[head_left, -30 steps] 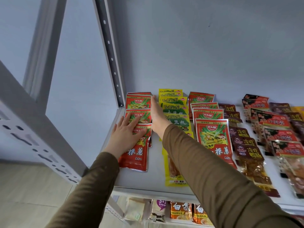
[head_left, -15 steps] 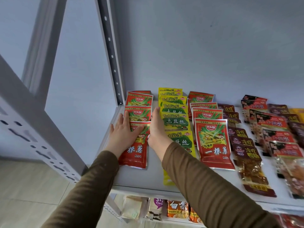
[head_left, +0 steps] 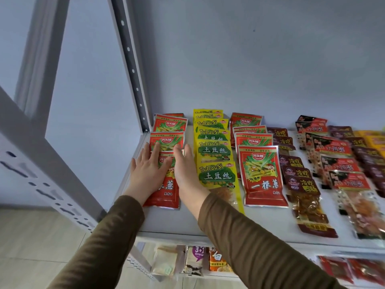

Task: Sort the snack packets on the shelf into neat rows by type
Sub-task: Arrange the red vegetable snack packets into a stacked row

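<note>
Flat-fingered, the left hand (head_left: 147, 174) presses a red scallion-snack packet (head_left: 166, 192) near the shelf's (head_left: 166, 222) left edge. Beside it, the right hand (head_left: 185, 170), fingers straight, touches that packet's right side, next to yellow "TuDouSi" packets (head_left: 216, 174).

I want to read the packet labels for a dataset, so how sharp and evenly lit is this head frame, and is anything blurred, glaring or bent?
Head view: soft, even light, no hard shadows; mild sheen on the front red packet. Print there and on the yellow packets is legible. The packets at the right edge are smeared by blur. The wide lens bends the shelf upright into a lean.
</note>
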Tool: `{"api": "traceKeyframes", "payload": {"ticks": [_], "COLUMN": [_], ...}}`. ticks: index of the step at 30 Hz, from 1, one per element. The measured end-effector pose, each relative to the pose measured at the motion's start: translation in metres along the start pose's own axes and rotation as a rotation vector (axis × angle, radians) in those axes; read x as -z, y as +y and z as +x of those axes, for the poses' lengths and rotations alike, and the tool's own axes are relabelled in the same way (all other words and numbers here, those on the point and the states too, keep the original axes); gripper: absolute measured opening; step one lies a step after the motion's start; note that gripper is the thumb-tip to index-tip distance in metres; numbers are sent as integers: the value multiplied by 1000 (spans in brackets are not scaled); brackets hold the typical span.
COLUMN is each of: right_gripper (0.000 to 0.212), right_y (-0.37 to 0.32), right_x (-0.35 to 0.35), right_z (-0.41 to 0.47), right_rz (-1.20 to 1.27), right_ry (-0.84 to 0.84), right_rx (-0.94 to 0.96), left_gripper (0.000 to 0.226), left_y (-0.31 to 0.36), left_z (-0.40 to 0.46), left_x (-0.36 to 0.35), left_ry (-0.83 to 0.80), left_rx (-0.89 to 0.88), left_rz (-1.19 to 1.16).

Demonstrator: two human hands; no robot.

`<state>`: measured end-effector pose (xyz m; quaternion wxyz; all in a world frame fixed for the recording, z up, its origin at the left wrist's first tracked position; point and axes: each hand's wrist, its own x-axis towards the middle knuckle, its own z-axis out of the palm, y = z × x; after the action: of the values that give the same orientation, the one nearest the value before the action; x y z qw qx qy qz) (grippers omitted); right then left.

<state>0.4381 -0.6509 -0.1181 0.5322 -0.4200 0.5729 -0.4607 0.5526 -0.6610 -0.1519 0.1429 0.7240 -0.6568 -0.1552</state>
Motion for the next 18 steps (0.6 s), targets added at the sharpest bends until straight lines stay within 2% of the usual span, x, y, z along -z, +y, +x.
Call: {"api": "traceKeyframes", "payload": {"ticks": [3, 7, 10, 13, 18], "right_gripper": [55, 46, 43, 52, 56], "right_y": [-13, -8, 15, 38, 54], "right_x": [26, 96, 140, 149, 139], "right_z": [-24, -48, -57, -70, -74], "right_rz": [96, -36, -215, -334, -434], "right_ry": [-37, 63, 121, 63, 46], "right_rx": [177, 413, 410, 332, 295], "left_gripper": [72, 69, 66, 64, 66], "left_y": [7, 31, 58, 76, 76], "left_z": [-10, -39, -61, -76, -78], "left_x": [11, 15, 0, -24, -39], "left_ry": [122, 201, 122, 53, 5], "left_rx": [-71, -286, -445, -572, -614], "left_rz": [-34, -36, 61, 212, 385]}}
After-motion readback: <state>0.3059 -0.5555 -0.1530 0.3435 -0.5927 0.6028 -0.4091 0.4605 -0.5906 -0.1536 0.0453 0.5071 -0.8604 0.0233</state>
